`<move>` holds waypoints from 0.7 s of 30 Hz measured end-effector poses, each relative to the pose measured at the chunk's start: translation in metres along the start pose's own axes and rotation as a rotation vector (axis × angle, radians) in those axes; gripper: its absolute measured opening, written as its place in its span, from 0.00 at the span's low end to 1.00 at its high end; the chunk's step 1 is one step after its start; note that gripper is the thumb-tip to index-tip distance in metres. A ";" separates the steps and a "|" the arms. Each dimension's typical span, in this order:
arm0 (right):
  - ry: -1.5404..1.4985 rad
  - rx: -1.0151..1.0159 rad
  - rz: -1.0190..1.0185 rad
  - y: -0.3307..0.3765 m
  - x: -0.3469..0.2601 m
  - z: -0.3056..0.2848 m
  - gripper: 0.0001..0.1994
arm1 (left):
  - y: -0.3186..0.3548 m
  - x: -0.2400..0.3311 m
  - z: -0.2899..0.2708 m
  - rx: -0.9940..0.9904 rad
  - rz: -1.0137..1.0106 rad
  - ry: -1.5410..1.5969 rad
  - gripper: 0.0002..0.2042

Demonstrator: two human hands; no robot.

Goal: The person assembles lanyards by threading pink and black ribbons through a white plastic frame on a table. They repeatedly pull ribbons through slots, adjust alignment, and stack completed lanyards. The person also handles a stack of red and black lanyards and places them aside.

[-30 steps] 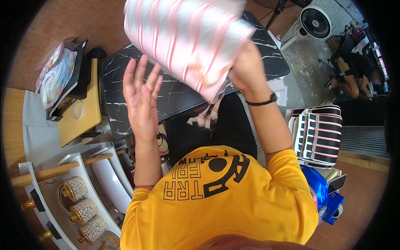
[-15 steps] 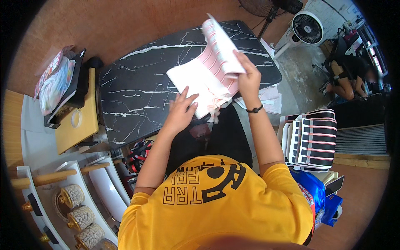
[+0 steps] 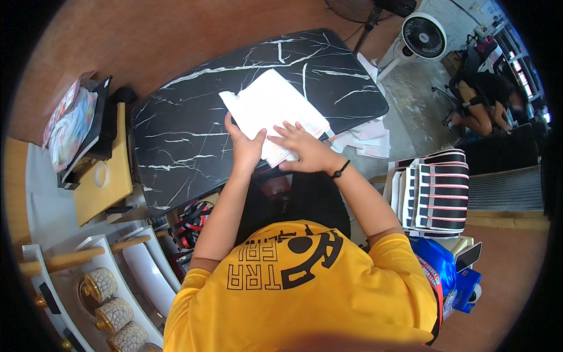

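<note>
Nearest the camera is a person's yellow shirt (image 3: 305,293), with both bare forearms reaching away from it toward a black marble table (image 3: 193,123) streaked with white veins. To the near left stands a white shelf (image 3: 88,276) holding three round patterned jars (image 3: 114,314), and beyond it a low wooden stand (image 3: 105,176) with a roll of tape (image 3: 101,175) on top. To the near right lie a blue bag (image 3: 440,276) and a stack of black pieces with pink stripes (image 3: 437,188).

On the near right part of the table lies a stack of white sheets (image 3: 272,108), turned at an angle to the table's edge. The left hand (image 3: 246,146) rests on the stack's near left edge, fingers together and laid flat, not curled around anything. The right hand (image 3: 305,151), with a dark band at the wrist, lies just to the right of it on the near corner of the stack, fingers spread and pressing down flat, gripping nothing. The far half of the stack is uncovered.

Loose papers (image 3: 366,138) hang past the table's right edge. Farther off, the floor is reddish brown. At the far right stands a white fan (image 3: 423,36), and another person (image 3: 484,100) sits near it.
</note>
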State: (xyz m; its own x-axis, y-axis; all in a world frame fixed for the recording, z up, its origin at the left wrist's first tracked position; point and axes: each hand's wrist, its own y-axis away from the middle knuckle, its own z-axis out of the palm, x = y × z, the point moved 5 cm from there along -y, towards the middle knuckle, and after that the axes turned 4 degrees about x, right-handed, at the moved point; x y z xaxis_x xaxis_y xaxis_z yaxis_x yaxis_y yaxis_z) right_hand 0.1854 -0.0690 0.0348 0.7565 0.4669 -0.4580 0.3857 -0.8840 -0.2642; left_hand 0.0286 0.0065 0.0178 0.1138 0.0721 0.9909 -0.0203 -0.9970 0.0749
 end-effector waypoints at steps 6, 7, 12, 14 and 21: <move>0.252 0.114 -0.010 0.020 -0.010 0.001 0.33 | 0.006 -0.001 0.002 0.007 -0.096 0.062 0.52; 0.220 0.159 -0.001 0.024 -0.010 -0.001 0.33 | 0.011 0.000 0.003 -0.005 -0.151 0.146 0.52; 0.080 0.403 -0.068 0.031 -0.031 -0.016 0.25 | 0.039 0.002 0.007 -0.323 -0.609 0.645 0.32; 0.072 0.444 -0.104 0.031 -0.042 -0.023 0.21 | 0.038 0.000 -0.004 -0.285 -0.590 0.633 0.24; 0.339 0.538 -0.173 0.068 -0.039 -0.075 0.18 | 0.001 -0.006 -0.059 0.042 -0.547 0.721 0.22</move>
State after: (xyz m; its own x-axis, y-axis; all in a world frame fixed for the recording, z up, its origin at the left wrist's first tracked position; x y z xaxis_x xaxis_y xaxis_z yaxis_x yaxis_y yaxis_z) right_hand 0.2220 -0.1493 0.0988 0.8656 0.4904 -0.1015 0.2653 -0.6209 -0.7376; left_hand -0.0311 0.0065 0.0189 -0.5534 0.5223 0.6489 -0.1086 -0.8176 0.5654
